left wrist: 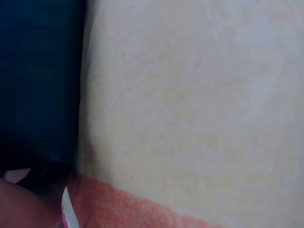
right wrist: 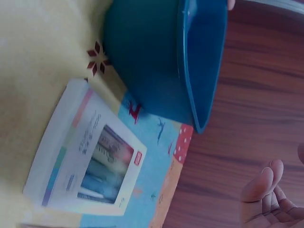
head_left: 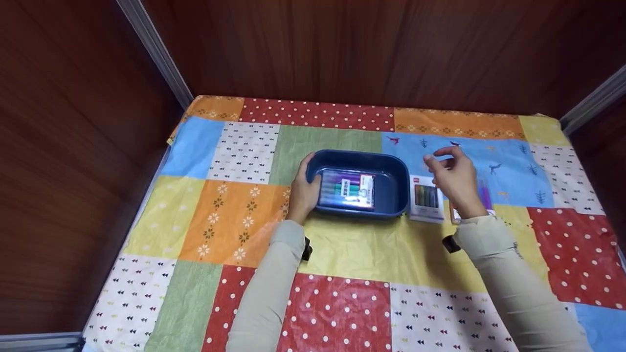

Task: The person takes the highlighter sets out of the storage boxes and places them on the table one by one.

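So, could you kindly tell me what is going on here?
A person's left hand grips the left end of a blue bin on a patchwork cloth. A clear pack of coloured pens lies inside the bin. The right hand is raised to the right of it, with nothing visible in its fingers. Beside the bin lies a white box, and past that a purple-coloured pack, partly hidden by the right arm.

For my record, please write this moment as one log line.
left fingers: grip blue bin | right fingers: raised, holding nothing | in bin: clear pack | right of bin: white box, purple pack partly hidden
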Tool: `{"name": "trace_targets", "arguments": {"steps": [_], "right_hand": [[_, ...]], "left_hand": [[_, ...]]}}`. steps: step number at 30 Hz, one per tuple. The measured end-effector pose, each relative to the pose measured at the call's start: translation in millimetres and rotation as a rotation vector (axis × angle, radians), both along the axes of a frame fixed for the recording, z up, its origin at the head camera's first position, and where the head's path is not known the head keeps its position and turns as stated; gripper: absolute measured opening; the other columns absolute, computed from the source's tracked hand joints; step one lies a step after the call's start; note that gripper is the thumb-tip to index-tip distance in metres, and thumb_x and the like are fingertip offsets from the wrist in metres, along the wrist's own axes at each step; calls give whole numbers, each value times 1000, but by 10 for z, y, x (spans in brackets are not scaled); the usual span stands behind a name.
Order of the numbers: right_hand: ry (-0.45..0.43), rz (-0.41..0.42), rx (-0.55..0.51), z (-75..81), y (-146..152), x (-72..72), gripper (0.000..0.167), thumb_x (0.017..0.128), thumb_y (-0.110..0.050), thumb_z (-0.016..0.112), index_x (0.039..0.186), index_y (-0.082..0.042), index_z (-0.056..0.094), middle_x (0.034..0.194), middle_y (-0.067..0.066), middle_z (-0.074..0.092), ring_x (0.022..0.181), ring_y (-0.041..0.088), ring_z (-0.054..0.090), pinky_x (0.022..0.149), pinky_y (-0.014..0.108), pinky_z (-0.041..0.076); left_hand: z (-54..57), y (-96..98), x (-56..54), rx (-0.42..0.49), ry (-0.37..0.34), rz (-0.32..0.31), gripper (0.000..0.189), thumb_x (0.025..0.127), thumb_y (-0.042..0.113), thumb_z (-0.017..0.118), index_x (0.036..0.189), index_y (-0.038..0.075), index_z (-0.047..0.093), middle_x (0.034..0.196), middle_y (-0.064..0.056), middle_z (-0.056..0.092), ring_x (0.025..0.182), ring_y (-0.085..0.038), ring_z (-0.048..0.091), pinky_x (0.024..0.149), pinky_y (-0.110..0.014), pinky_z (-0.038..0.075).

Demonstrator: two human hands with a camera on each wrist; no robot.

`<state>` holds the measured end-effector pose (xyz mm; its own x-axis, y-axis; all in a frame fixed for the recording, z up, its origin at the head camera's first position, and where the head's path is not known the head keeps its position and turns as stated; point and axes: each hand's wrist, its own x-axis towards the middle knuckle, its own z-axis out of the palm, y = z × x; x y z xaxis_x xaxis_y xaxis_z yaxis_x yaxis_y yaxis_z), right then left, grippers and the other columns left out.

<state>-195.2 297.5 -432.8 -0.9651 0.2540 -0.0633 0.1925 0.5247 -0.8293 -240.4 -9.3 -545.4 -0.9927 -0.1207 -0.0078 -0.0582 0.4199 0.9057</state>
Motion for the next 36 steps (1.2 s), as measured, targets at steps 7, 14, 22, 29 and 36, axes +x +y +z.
{"name": "trace_targets", "arguments": {"steps": [7, 14, 22, 29, 36], "right_hand": [[-17, 20, 14, -43, -117, -22, 49, 96, -50, 60, 126, -11, 54, 92, 1, 61, 69, 9, 57, 65, 26, 55], [-19, 25, -10, -116, -220, -62, 44, 96, -45, 63, 121, -10, 56, 89, 2, 59, 59, 5, 57, 58, 22, 54], [-35, 55, 14, -153, -341, -101, 45, 95, -45, 63, 122, -10, 57, 90, 6, 60, 58, 8, 55, 57, 23, 53], [-60, 67, 7, -170, -387, -153, 43, 95, -43, 65, 121, -9, 57, 84, 2, 56, 57, 7, 54, 57, 22, 53], [-53, 82, -80, -303, -493, -188, 36, 96, -36, 66, 115, -7, 58, 75, 0, 58, 53, 6, 53, 53, 23, 51]], "left_hand": [[-2, -10, -1, 4, -8, 1, 60, 99, 16, 57, 152, 37, 41, 158, -2, 47, 143, -30, 47, 118, -49, 40], [-8, -7, 0, 2, -6, 0, 60, 99, 17, 56, 152, 39, 40, 158, -1, 46, 145, -28, 45, 119, -47, 38], [-1, 1, 16, 13, -6, 4, 59, 99, 16, 56, 152, 36, 41, 157, -3, 47, 144, -28, 46, 119, -48, 38], [-13, 40, 8, 27, 11, 7, 59, 98, 14, 57, 152, 33, 43, 157, -2, 48, 145, -28, 45, 120, -47, 36], [8, 24, 15, 10, 13, -3, 59, 99, 14, 56, 152, 33, 41, 158, -2, 46, 146, -29, 44, 120, -48, 36]]}}
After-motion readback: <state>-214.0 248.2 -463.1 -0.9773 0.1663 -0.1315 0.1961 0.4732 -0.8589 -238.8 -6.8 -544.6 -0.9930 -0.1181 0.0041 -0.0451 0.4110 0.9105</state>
